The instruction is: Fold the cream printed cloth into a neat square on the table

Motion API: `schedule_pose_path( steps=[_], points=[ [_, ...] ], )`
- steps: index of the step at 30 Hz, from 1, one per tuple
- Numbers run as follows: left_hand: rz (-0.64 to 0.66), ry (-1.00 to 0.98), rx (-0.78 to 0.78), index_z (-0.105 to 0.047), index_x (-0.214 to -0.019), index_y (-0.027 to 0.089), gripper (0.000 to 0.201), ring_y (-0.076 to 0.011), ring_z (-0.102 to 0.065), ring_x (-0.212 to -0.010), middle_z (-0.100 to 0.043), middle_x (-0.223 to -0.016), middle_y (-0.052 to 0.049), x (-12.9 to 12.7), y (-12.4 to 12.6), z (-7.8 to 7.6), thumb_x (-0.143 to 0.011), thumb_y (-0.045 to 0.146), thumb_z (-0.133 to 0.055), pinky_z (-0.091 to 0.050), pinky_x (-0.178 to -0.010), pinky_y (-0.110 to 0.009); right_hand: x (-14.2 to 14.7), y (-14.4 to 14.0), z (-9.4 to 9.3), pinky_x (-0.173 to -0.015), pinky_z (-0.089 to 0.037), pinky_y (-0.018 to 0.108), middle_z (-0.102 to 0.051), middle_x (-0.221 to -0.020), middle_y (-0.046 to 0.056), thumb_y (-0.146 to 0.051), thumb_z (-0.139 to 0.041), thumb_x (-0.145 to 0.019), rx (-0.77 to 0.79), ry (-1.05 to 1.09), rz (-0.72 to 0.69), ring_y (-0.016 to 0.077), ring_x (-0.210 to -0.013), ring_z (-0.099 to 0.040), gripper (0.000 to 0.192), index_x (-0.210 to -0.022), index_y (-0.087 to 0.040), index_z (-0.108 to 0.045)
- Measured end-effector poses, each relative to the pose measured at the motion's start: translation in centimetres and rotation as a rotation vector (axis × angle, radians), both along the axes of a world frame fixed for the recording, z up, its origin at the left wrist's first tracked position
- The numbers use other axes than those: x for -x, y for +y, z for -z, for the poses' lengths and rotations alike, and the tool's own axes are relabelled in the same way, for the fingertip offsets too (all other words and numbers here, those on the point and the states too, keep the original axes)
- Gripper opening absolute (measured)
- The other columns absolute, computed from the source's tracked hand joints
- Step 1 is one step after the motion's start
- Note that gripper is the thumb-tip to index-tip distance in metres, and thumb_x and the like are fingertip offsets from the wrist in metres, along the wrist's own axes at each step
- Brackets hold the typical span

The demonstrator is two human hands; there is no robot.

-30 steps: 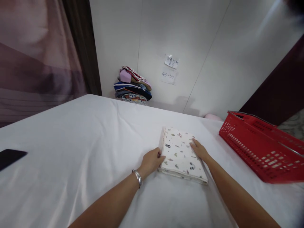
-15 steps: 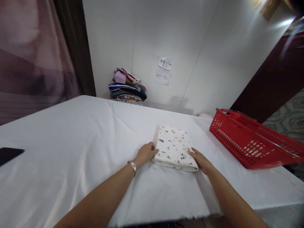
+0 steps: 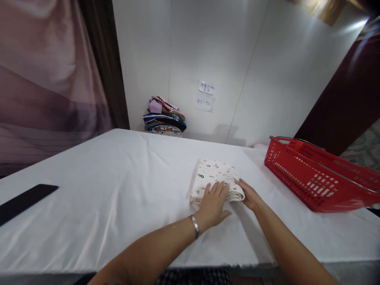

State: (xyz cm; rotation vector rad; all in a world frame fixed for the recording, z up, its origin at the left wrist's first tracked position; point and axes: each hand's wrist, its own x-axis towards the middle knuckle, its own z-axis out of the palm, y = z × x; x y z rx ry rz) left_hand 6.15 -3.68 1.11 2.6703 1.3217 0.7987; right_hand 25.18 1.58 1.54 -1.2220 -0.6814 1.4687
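Note:
A folded white cloth with small printed figures (image 3: 212, 176) lies flat on the white-covered table (image 3: 118, 186). My left hand (image 3: 214, 206), with a silver bracelet at the wrist, rests palm down on the cloth's near edge, fingers spread. My right hand (image 3: 249, 194) touches the cloth's near right corner, its fingers tucked at the edge and partly hidden under the fabric.
A red plastic basket (image 3: 314, 176) stands on the table at the right. A stack of folded coloured clothes (image 3: 164, 117) sits at the far wall under two paper notes (image 3: 204, 95). A black flat object (image 3: 25, 198) lies at the left edge. A pink curtain (image 3: 44, 79) hangs left.
My left hand has moved from the cloth's left side onto its near edge, palm down. My right hand slid from the right side to the near right corner. The view shifted back.

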Motion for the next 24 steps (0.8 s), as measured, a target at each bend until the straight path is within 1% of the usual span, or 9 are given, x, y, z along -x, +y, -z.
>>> schedule_pose_path(
  steps=[3,5,7,9,11,13,18,21,24],
  points=[
    [-0.064,0.036,-0.032,-0.012,-0.144,0.018,0.076,-0.0286,-0.026,-0.134,-0.027,-0.148,-0.013,-1.8,0.2,1.2,-0.080,0.022,-0.053,-0.017,-0.109,-0.052,0.3,-0.1,-0.3,-0.074,-0.057,0.032,-0.063,-0.117,0.010,-0.024,-0.070,-0.073,-0.022,0.002,-0.008,0.0209,-0.093,-0.066,0.089,-0.144,-0.020,-0.015],
    [-0.108,0.019,-0.033,-0.014,-0.144,0.016,0.071,-0.0268,-0.036,-0.129,-0.037,-0.142,-0.014,-2.1,0.7,1.5,-0.081,0.012,-0.045,-0.022,-0.108,-0.050,0.3,-0.3,-0.2,-0.075,-0.056,0.032,-0.064,-0.117,0.010,-0.024,-0.070,-0.073,-0.029,-0.002,-0.020,0.0209,-0.093,-0.066,0.090,-0.143,-0.019,-0.015],
    [-0.113,0.018,-0.001,-0.016,-0.144,0.015,0.068,-0.0250,-0.046,-0.118,-0.049,-0.130,-0.014,-1.9,1.2,1.4,-0.081,0.007,-0.039,-0.032,-0.101,-0.045,0.1,-0.5,0.0,-0.075,-0.056,0.033,-0.064,-0.116,0.009,-0.026,-0.070,-0.072,-0.031,-0.022,-0.036,0.0209,-0.092,-0.066,0.087,-0.142,-0.020,-0.018],
    [-0.090,0.034,0.037,-0.019,-0.143,0.015,0.065,-0.0241,-0.052,-0.109,-0.056,-0.120,-0.013,-1.7,1.4,1.1,-0.081,0.006,-0.037,-0.040,-0.092,-0.040,-0.1,-0.7,0.3,-0.076,-0.055,0.034,-0.065,-0.113,0.009,-0.030,-0.067,-0.075,-0.036,-0.050,-0.088,0.0214,-0.092,-0.066,0.074,-0.137,-0.020,-0.029],
    [-0.080,0.045,0.059,-0.022,-0.142,0.016,0.062,-0.0237,-0.054,-0.105,-0.058,-0.116,-0.012,-1.5,1.3,0.7,-0.082,0.006,-0.037,-0.043,-0.086,-0.037,-0.2,-0.6,0.7,-0.077,-0.054,0.036,-0.067,-0.110,0.010,-0.038,-0.060,-0.080,-0.017,-0.065,-0.165,0.0228,-0.091,-0.066,0.057,-0.130,-0.018,-0.042],
    [-0.088,0.051,0.074,-0.025,-0.141,0.017,0.060,-0.0233,-0.055,-0.103,-0.059,-0.114,-0.011,-1.4,1.1,0.1,-0.083,0.008,-0.036,-0.043,-0.086,-0.037,-0.3,-0.3,1.0,-0.080,-0.052,0.039,-0.067,-0.108,0.012,-0.047,-0.049,-0.084,0.017,-0.070,-0.239,0.0245,-0.093,-0.066,0.050,-0.123,-0.015,-0.050],
    [-0.041,0.039,0.070,-0.023,-0.142,0.018,0.060,-0.0235,-0.052,-0.108,-0.055,-0.123,-0.011,-1.2,0.2,-2.1,-0.084,0.011,-0.038,-0.043,-0.089,-0.037,0.1,0.9,0.9,-0.087,-0.048,0.038,-0.065,-0.112,0.013,-0.059,-0.022,-0.086,-0.015,-0.171,-0.343,0.0243,-0.103,-0.062,0.063,-0.118,-0.016,-0.055],
    [-0.018,0.018,0.090,-0.019,-0.143,0.021,0.064,-0.0246,-0.051,-0.110,-0.053,-0.127,-0.011,-1.0,-0.5,-3.6,-0.083,0.014,-0.042,-0.043,-0.088,-0.038,0.3,1.4,0.1,-0.089,-0.047,0.038,-0.064,-0.115,0.013,-0.062,-0.011,-0.085,-0.087,-0.275,-0.334,0.0246,-0.106,-0.060,0.072,-0.120,-0.015,-0.054],
    [-0.031,-0.060,0.103,-0.019,-0.143,0.023,0.065,-0.0249,-0.051,-0.111,-0.051,-0.131,-0.010,-0.3,-1.0,-5.7,-0.083,0.017,-0.044,-0.044,-0.089,-0.038,-0.1,2.1,-1.6,-0.091,-0.046,0.041,-0.063,-0.115,0.014,-0.065,-0.010,-0.083,-0.178,-0.339,-0.273,0.0274,-0.109,-0.058,0.078,-0.122,-0.013,-0.052]
  ],
)
